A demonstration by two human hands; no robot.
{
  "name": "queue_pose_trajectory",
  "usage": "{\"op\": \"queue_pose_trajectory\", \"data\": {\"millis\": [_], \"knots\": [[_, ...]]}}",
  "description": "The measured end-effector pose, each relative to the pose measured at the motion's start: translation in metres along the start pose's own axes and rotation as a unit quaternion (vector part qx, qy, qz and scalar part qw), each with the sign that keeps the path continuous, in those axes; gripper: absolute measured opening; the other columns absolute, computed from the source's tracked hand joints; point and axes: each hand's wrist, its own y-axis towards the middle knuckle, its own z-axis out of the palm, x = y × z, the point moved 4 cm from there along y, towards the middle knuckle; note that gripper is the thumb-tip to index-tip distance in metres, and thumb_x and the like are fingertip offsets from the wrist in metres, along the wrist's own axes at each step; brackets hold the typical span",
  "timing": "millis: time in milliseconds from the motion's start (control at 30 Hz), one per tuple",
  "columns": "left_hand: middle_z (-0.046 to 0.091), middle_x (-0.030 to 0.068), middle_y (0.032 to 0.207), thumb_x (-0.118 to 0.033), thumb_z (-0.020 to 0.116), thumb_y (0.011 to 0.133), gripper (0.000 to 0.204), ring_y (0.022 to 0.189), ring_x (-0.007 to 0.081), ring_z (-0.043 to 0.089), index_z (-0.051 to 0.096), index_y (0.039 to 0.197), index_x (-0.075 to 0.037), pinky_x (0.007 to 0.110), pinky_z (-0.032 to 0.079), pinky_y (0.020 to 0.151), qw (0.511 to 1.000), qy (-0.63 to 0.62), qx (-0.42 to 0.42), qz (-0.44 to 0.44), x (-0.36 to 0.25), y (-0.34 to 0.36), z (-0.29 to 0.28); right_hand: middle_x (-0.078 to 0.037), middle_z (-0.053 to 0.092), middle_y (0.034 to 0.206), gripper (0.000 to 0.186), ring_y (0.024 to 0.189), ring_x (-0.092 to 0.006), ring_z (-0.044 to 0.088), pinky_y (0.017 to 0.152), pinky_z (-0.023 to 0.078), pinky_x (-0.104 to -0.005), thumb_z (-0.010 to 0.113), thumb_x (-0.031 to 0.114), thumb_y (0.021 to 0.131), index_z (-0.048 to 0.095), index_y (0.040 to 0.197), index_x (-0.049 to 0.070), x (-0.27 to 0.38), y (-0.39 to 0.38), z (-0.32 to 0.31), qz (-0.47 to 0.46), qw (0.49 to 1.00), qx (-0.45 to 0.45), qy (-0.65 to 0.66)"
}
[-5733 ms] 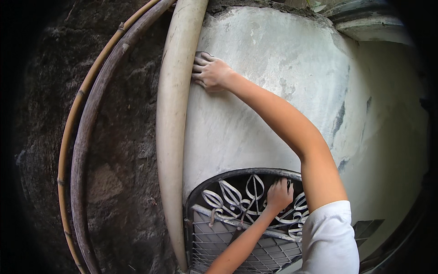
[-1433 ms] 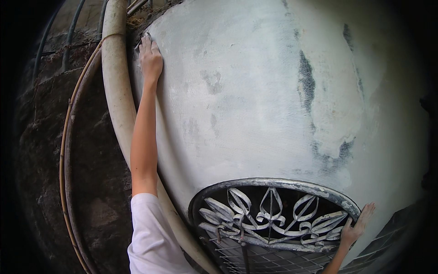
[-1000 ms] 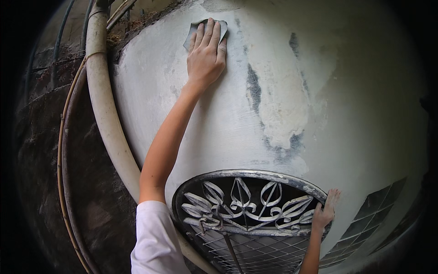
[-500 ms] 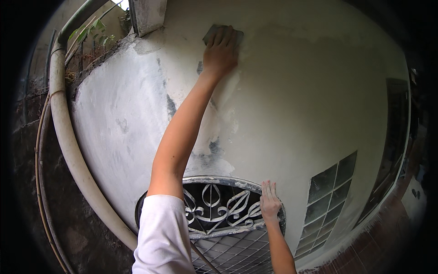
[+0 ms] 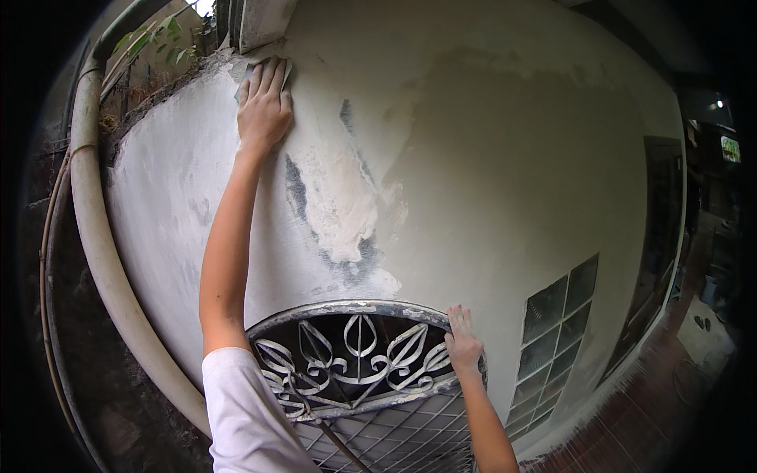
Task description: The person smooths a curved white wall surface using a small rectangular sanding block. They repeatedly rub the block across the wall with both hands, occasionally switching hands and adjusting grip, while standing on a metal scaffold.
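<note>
My left hand (image 5: 264, 110) is stretched high up and presses a grey sanding sheet (image 5: 251, 71) flat against the whitish plastered wall (image 5: 489, 158), near its top left edge. Only the sheet's corners show around my fingers. Below the hand the wall has a patch of bare lighter plaster with dark grey streaks (image 5: 339, 201). My right hand (image 5: 463, 347) rests with fingers together on the right end of an arched metal window grille (image 5: 355, 366) with leaf-shaped scrollwork. It holds nothing that I can see.
A thick cream pipe (image 5: 98, 260) and thinner cables (image 5: 46, 260) run down the left side beside a dark rough wall. Glass blocks (image 5: 556, 347) sit in the wall at the right. Reddish floor tiles (image 5: 631, 410) lie far below. Green leaves (image 5: 158, 43) show at top left.
My left hand with the sanding sheet has slid to the left along the top of the wall. My view has turned to the right, showing more wall. My right hand stays on the grille.
</note>
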Motion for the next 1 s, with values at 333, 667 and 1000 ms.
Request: {"op": "queue_pose_trajectory", "data": {"millis": [333, 667, 1000], "knots": [[0.031, 0.0031, 0.163, -0.039, 0.031, 0.104, 0.056, 0.149, 0.0287, 0.028, 0.035, 0.156, -0.018, 0.043, 0.017, 0.123, 0.978, 0.098, 0.001, -0.183, 0.194, -0.036, -0.037, -0.009, 0.057, 0.143, 0.070, 0.130, -0.0309, 0.056, 0.093, 0.055, -0.0366, 0.059, 0.001, 0.074, 0.057, 0.141, 0.018, 0.003, -0.005, 0.007, 0.031, 0.999, -0.024, -0.037], [0.023, 0.0049, 0.166, -0.039, 0.029, 0.102, 0.062, 0.152, 0.0321, 0.021, 0.028, 0.158, -0.012, 0.048, 0.009, 0.123, 0.938, 0.088, -0.012, -0.335, 0.194, -0.016, -0.028, -0.012, 0.055, 0.145, 0.070, 0.132, -0.0318, 0.054, 0.095, 0.053, -0.0385, 0.059, 0.004, 0.074, 0.056, 0.142, 0.017, 0.006, -0.007, 0.012, 0.058, 0.996, -0.040, -0.048], [0.034, 0.0070, 0.160, -0.029, 0.039, 0.099, 0.054, 0.149, 0.0318, 0.027, 0.042, 0.150, -0.014, 0.047, 0.017, 0.123, 0.997, -0.041, 0.041, 0.042, 0.031, -0.015, -0.014, -0.010, 0.054, 0.146, 0.072, 0.133, -0.0295, 0.053, 0.095, 0.053, -0.0377, 0.057, 0.001, 0.075, 0.053, 0.145, 0.016, 0.010, -0.005, 0.007, 0.045, 0.997, -0.035, -0.060]]}}
